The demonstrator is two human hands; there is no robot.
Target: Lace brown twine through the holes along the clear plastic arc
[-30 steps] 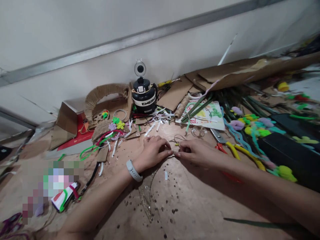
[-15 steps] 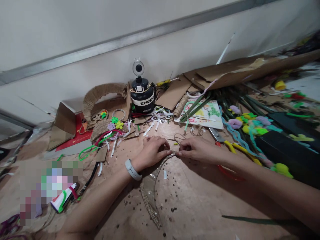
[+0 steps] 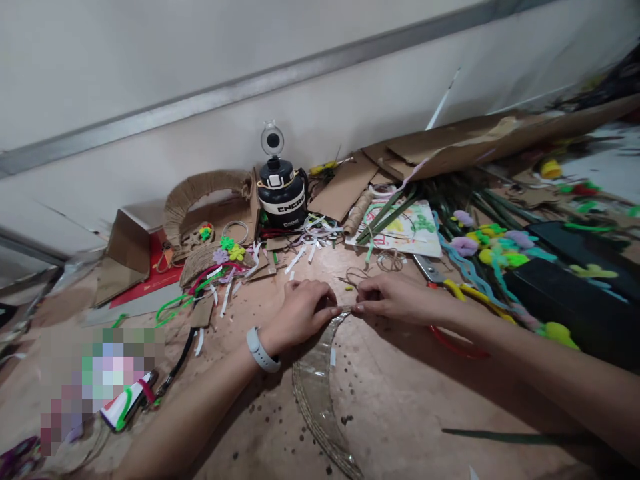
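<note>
A curved, crescent-shaped brown piece (image 3: 316, 373) runs down from my fingers toward the bottom of the head view. Its face looks covered with shiny clear tape, and rows of twine line its outer edge. My left hand (image 3: 306, 310), with a pale band on the wrist, pinches the piece's upper tip between thumb and fingers. Close beside it, the right hand (image 3: 384, 297) is closed with thumb and forefinger pressed together on the thin brown twine (image 3: 356, 272) at that tip. Loose twine loops show just behind the right fingers.
A black bottle (image 3: 283, 197) with its lid up stands at the back. Red and yellow-handled scissors (image 3: 429, 270) lie right of my right hand. Around them are a twine spool (image 3: 359, 212), paper strips, cardboard, fuzzy flowers (image 3: 233, 248) and a long green leaf (image 3: 510, 437).
The crescent piece has swung and turned, its lower end moving right and toward me, so more of its taped face shows. Both hands keep their pinch at the tip.
</note>
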